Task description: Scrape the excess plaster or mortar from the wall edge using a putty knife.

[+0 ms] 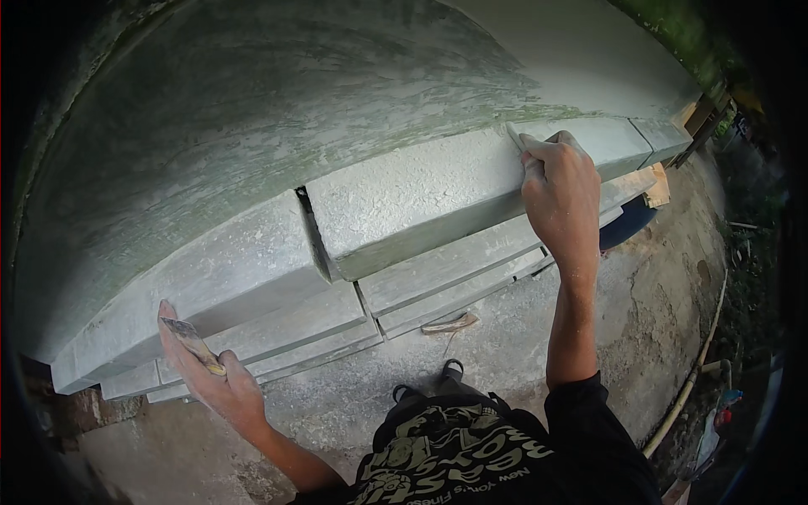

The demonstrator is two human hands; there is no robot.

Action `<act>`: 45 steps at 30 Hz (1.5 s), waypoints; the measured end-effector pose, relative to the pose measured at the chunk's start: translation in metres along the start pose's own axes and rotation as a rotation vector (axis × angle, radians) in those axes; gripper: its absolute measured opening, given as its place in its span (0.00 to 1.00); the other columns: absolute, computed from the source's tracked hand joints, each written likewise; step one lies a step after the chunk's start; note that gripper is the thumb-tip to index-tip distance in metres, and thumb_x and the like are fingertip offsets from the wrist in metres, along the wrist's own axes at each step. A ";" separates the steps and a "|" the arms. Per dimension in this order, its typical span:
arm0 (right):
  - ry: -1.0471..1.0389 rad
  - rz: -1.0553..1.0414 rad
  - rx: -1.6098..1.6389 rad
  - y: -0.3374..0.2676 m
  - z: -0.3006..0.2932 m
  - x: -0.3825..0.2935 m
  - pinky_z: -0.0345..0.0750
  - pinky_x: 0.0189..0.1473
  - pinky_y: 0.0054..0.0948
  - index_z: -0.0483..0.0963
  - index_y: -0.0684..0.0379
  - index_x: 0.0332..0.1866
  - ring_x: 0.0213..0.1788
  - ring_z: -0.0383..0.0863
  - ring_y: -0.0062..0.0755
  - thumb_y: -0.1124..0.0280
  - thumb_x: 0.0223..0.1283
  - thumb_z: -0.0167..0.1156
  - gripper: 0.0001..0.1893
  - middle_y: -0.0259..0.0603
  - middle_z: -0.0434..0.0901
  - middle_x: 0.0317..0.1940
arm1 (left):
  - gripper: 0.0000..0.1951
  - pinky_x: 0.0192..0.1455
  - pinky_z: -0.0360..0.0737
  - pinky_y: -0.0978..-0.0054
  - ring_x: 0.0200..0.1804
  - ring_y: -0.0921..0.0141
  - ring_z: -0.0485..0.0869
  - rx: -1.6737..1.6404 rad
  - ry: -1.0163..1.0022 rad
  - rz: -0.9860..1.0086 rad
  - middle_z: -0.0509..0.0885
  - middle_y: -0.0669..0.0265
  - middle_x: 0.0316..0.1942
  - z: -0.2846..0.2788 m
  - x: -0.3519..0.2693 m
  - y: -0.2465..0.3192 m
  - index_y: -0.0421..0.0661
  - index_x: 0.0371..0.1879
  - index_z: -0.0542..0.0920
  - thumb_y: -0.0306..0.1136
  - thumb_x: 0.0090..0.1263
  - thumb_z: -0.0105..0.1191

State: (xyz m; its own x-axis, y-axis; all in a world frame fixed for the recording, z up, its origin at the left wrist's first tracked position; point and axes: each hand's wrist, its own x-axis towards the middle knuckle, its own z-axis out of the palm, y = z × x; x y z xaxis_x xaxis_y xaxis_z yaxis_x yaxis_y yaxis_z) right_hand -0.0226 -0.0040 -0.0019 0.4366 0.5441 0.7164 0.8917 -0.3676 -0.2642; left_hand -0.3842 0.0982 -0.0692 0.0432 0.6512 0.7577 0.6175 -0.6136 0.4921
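Observation:
Pale, dusty concrete blocks [416, 183] lie in stepped rows against a smooth grey-green plastered wall [265, 95]. At the right, my right hand [558, 177] pinches a thin, flat, whitish piece [514, 136] between thumb and fingers. Its tip meets the top of the block near the wall; its exact kind is unclear. Lower left, my left hand [211, 372] holds a small flat tool, perhaps a putty knife [192, 346], across its palm under the thumb. Its fingertips reach the front edge of the left block [227, 259]. White dust coats both hands.
A dark gap [312, 224] splits two top blocks. A wood scrap [449, 324] lies on the dusty concrete floor [499, 341] before my sandalled feet. A dark blue tub [628, 222] sits partly under the blocks at right. Further right are a bamboo pole [688, 382] and plants.

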 end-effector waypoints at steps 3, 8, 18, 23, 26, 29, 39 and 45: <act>-0.051 0.003 0.007 -0.023 -0.001 -0.005 0.74 0.44 0.50 0.82 0.70 0.37 0.39 0.79 0.57 0.78 0.50 0.59 0.11 0.54 0.78 0.34 | 0.44 0.81 0.54 0.58 0.78 0.53 0.65 -0.009 -0.008 -0.012 0.68 0.48 0.75 -0.001 0.001 -0.001 0.33 0.75 0.63 0.13 0.48 0.40; -0.077 0.018 0.091 -0.061 0.003 -0.011 0.75 0.42 0.49 0.82 0.72 0.40 0.38 0.78 0.57 0.79 0.48 0.58 0.13 0.54 0.77 0.33 | 0.45 0.82 0.54 0.53 0.79 0.50 0.62 0.000 -0.039 -0.037 0.67 0.47 0.75 -0.002 0.001 0.001 0.35 0.75 0.62 0.15 0.46 0.42; -0.146 -0.092 0.169 -0.124 0.013 -0.026 0.73 0.41 0.50 0.77 0.72 0.30 0.36 0.77 0.58 0.79 0.42 0.60 0.08 0.57 0.74 0.32 | 0.46 0.83 0.55 0.52 0.80 0.50 0.61 -0.006 -0.064 -0.075 0.65 0.50 0.77 -0.010 -0.001 -0.003 0.39 0.77 0.63 0.15 0.47 0.44; -0.151 -0.092 0.159 -0.146 0.019 -0.033 0.72 0.41 0.50 0.76 0.71 0.29 0.36 0.77 0.57 0.80 0.42 0.60 0.07 0.57 0.74 0.34 | 0.46 0.83 0.56 0.51 0.81 0.50 0.60 -0.019 -0.091 -0.078 0.64 0.52 0.78 -0.011 -0.002 -0.005 0.42 0.77 0.63 0.14 0.48 0.44; -0.148 -0.104 0.186 -0.155 0.020 -0.034 0.72 0.41 0.49 0.76 0.71 0.30 0.36 0.77 0.56 0.80 0.44 0.60 0.07 0.56 0.74 0.35 | 0.46 0.83 0.56 0.51 0.81 0.51 0.60 -0.032 -0.104 -0.077 0.64 0.52 0.78 -0.013 -0.001 -0.006 0.43 0.77 0.63 0.14 0.48 0.44; -0.175 -0.084 0.205 -0.162 0.022 -0.036 0.72 0.41 0.48 0.77 0.70 0.31 0.37 0.78 0.55 0.80 0.46 0.61 0.06 0.56 0.74 0.35 | 0.46 0.83 0.56 0.51 0.81 0.51 0.60 -0.031 -0.107 -0.063 0.64 0.52 0.78 -0.015 0.000 -0.008 0.44 0.77 0.64 0.13 0.48 0.45; -0.151 -0.152 0.269 -0.183 0.030 -0.044 0.73 0.41 0.46 0.81 0.71 0.42 0.39 0.79 0.50 0.80 0.49 0.60 0.13 0.52 0.76 0.33 | 0.46 0.82 0.59 0.52 0.80 0.52 0.61 -0.059 -0.124 -0.068 0.65 0.55 0.78 -0.016 0.000 -0.011 0.46 0.77 0.65 0.12 0.49 0.44; -0.088 -0.120 0.358 -0.162 0.006 -0.039 0.71 0.37 0.38 0.84 0.68 0.55 0.32 0.76 0.36 0.78 0.58 0.60 0.19 0.46 0.76 0.28 | 0.46 0.81 0.60 0.52 0.80 0.52 0.62 -0.050 -0.138 -0.057 0.64 0.54 0.78 -0.022 0.001 -0.015 0.45 0.77 0.65 0.12 0.49 0.45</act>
State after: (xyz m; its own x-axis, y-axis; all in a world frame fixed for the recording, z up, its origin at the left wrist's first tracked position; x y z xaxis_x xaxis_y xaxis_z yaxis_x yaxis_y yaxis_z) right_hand -0.1836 0.0389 0.0091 0.3216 0.6352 0.7022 0.9155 -0.0193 -0.4019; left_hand -0.4105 0.0981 -0.0659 0.1194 0.7387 0.6634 0.5824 -0.5932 0.5558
